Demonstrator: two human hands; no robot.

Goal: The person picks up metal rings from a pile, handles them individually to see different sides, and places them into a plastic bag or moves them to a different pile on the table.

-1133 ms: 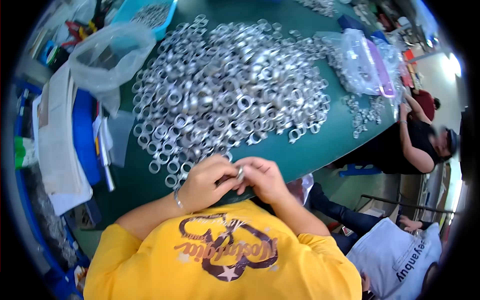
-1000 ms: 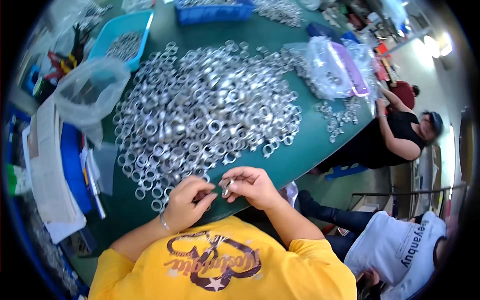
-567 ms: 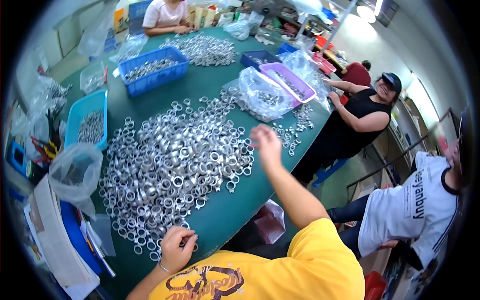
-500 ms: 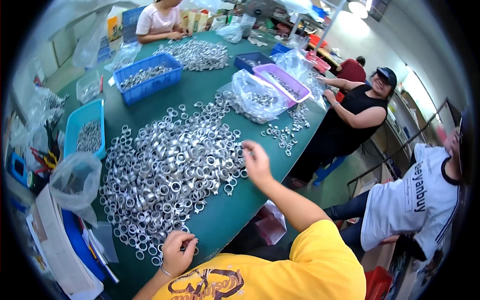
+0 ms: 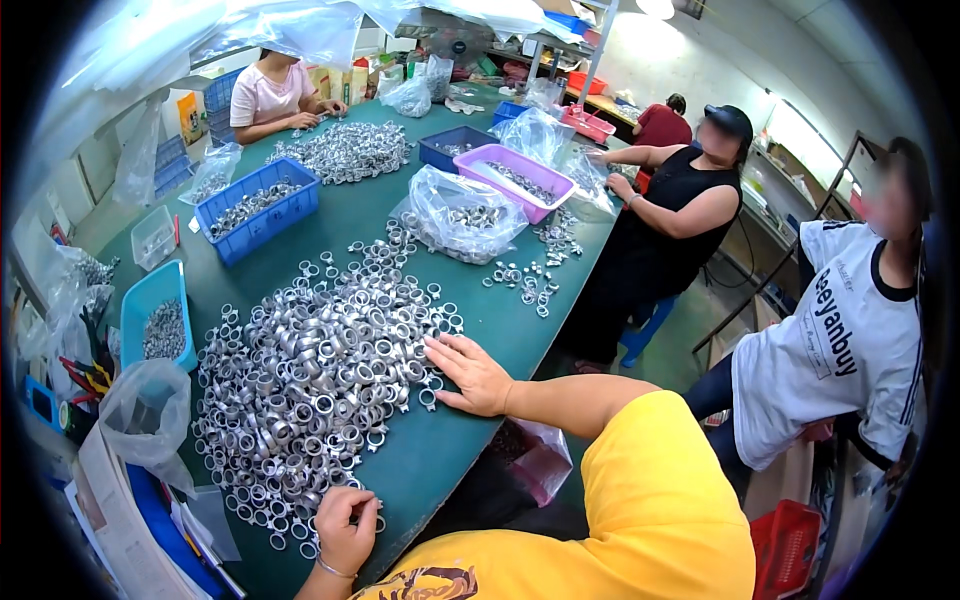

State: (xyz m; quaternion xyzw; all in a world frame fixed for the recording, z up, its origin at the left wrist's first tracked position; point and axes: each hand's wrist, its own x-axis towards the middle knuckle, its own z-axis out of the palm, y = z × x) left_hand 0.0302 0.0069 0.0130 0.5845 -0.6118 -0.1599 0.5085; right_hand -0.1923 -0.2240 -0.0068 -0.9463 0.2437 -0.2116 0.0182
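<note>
A wide heap of silver metal rings (image 5: 310, 385), each with small lugs, covers the near part of the green table (image 5: 470, 440). My right hand (image 5: 472, 375) lies at the heap's right edge, fingers spread and stretched out, their tips touching the outer rings. Close to the table's near edge, my left hand (image 5: 346, 528) is beside the bottom of the heap. Its fingers are curled in with the thumb against them. Whatever they may hold is hidden.
Past the heap stand a blue crate (image 5: 258, 210), a turquoise tub (image 5: 157, 318), a lilac basket (image 5: 515, 182) and a plastic bag of metal parts (image 5: 465, 215). Another person (image 5: 690, 200) works at the table's right side; one in white (image 5: 835, 330) stands nearby.
My right hand has come down and nearer, from raised beside the heap to flat against its edge, fingers spreading. My left hand stays near the front edge, still curled. The view has shifted.
</note>
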